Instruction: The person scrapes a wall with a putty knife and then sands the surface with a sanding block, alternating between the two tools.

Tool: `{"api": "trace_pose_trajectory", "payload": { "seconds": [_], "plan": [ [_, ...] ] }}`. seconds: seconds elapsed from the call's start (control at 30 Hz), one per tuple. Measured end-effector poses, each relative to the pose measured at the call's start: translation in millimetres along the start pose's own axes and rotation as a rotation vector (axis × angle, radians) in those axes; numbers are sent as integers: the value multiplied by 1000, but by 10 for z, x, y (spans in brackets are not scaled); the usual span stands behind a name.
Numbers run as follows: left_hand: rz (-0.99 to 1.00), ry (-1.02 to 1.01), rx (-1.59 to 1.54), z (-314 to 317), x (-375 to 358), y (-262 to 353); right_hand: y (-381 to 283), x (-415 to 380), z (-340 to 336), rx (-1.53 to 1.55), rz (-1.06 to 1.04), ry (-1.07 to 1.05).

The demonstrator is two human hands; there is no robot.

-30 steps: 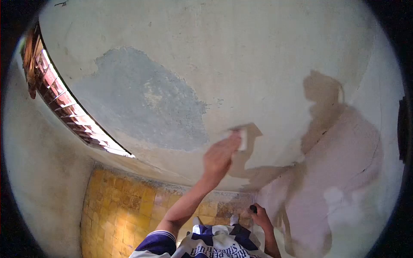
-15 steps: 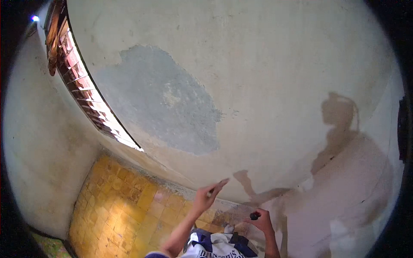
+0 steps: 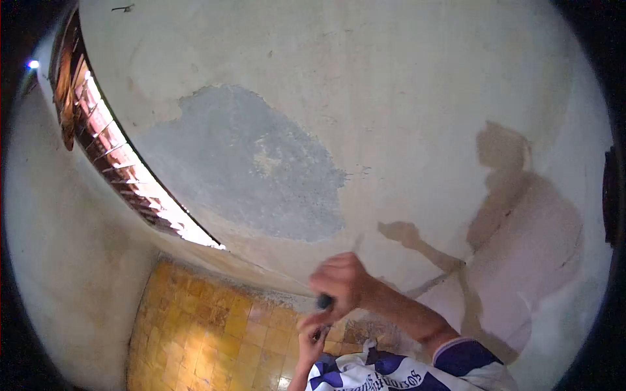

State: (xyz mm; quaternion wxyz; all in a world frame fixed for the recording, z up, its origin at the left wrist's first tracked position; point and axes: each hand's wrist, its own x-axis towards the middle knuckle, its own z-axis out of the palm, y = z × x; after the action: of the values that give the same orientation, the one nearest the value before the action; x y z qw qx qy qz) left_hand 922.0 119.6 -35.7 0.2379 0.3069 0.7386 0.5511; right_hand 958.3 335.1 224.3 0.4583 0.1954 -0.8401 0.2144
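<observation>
My right hand [image 3: 342, 277] is closed in a fist in front of the lower wall, slightly blurred. The dark rounded end of a dark-handled tool [image 3: 324, 302] pokes out below the fist. A faint thin streak shows above the knuckles, too blurred to name. Just beneath, close to the tool's end, my left hand [image 3: 314, 332] has its fingers curled together. Whatever lies in them is hidden. Facing me, the pale wall [image 3: 417, 98] carries a large grey bare patch [image 3: 261, 169] with ragged edges, up and left of my hands.
A barred window opening [image 3: 130, 163] lets bright light in at the left, with brown wooden pieces [image 3: 65, 98] at its top. Yellow floor tiles [image 3: 189, 326] meet the wall's foot below. A person's shadow [image 3: 515, 202] falls on the wall at the right.
My right hand has risen and moved left with the dark-handled tool. My left hand has dropped below it, its fingers now curled. The view has shifted a little.
</observation>
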Motion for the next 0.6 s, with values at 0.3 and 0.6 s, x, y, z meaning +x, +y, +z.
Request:
{"api": "trace_pose_trajectory", "payload": {
  "seconds": [0.3,0.6],
  "plan": [
    [65,116,-110,-476,93,-282,390,808,413,-414,-168,-59],
    [21,77,-164,-898,89,-351,256,844,700,-454,-236,-110]
  ]
}}
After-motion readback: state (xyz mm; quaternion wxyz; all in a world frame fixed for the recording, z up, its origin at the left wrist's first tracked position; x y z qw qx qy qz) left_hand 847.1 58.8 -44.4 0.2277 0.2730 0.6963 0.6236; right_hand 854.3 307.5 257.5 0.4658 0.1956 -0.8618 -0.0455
